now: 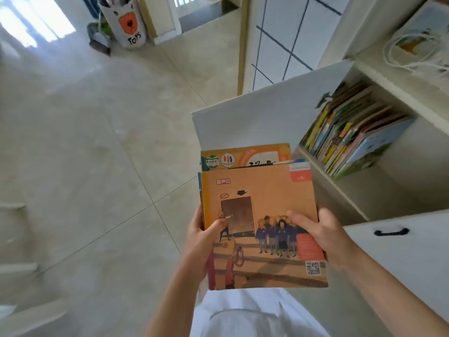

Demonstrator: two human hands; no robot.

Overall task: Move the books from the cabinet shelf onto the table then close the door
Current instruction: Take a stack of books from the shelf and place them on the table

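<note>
Beside the open door (pixel 243 117), both hands' fingers (pixel 301 218) clamp the book stack's (pixel 262 215) side edges over bare floor (pixel 97 154).

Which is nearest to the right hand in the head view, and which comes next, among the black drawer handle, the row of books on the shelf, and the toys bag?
From the right hand:
1. Black drawer handle, just to its right on the white front.
2. Row of books, up and right, leaning on the cabinet shelf.
3. Toys bag, far across the floor at upper left.
</note>
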